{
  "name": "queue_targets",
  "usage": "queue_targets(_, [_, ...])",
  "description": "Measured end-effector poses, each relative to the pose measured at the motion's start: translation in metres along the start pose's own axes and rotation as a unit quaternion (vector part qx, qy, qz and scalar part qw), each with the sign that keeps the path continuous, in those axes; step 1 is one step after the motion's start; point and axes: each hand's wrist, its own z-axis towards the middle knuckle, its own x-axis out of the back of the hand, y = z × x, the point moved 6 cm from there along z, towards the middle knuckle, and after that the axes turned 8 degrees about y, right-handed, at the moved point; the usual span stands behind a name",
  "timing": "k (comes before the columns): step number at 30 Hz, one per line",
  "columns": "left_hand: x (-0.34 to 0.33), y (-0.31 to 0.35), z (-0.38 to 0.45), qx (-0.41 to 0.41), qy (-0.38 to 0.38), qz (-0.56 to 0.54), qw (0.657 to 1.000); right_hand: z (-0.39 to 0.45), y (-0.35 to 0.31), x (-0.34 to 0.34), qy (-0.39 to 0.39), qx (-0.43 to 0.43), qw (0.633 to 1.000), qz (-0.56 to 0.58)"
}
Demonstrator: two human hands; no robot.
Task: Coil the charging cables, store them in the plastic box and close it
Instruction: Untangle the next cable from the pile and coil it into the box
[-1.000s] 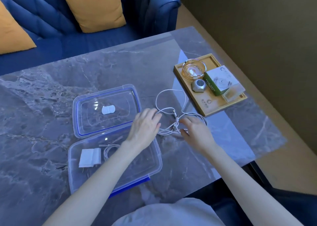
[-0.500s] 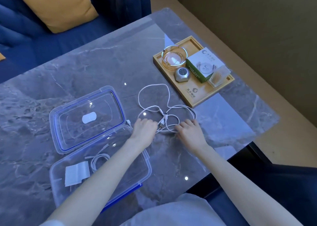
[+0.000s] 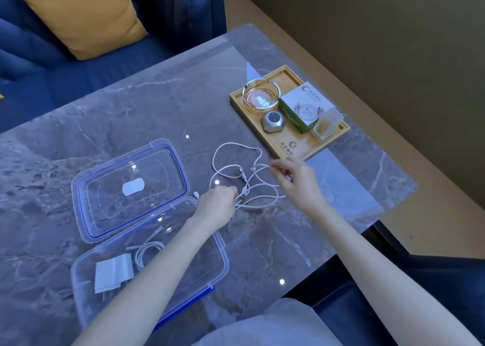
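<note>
A tangle of white charging cables (image 3: 231,167) lies in loose loops on the grey marble table (image 3: 131,120). My left hand (image 3: 216,204) pinches the cables near a plug at the tangle's near side. My right hand (image 3: 296,180) pinches a strand at the right of the tangle, lifted slightly. The clear plastic box (image 3: 210,261) stands open at the lower left, holding a coiled white cable (image 3: 147,251) and a white charger (image 3: 112,272). Its blue-rimmed clear lid (image 3: 131,188) lies flat just behind it. My left forearm crosses over the box.
A wooden tray (image 3: 291,146) at the right rear carries a glass ashtray (image 3: 261,100), a green-and-white carton (image 3: 305,108), a grey gadget (image 3: 273,121) and a small clear case (image 3: 326,126). A blue sofa (image 3: 105,65) with a yellow cushion (image 3: 84,15) borders the table's far side.
My right hand has moved away from the near side of the tangle to its right and taken a strand between its fingers. My left hand stays on the cables.
</note>
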Motion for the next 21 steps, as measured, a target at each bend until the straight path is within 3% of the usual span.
queue_targets(5, [0.022,-0.004,-0.009,0.031,0.034,-0.195,0.980,0.016,-0.018,0.030,0.043,-0.120,0.970,0.208])
queue_targets(8, [0.039,-0.007,-0.013,0.065,0.077,-0.321,0.942,0.021,-0.020,0.037,0.062,-0.173,0.944,0.275])
queue_targets(12, [0.064,-0.016,-0.015,0.100,0.131,-0.511,0.844,0.022,-0.020,0.035,0.065,-0.232,0.902,0.358])
queue_targets(17, [0.096,-0.026,-0.013,0.118,0.204,-0.664,0.709,0.026,-0.039,0.030,0.028,-0.256,0.840,0.479])
queue_targets(19, [0.108,-0.027,-0.012,0.112,0.209,-0.711,0.662,0.028,-0.050,0.028,0.005,-0.245,0.835,0.493])
queue_targets(21, [0.115,-0.025,-0.012,0.102,0.200,-0.738,0.637,0.028,-0.062,0.022,-0.029,-0.224,0.849,0.478])
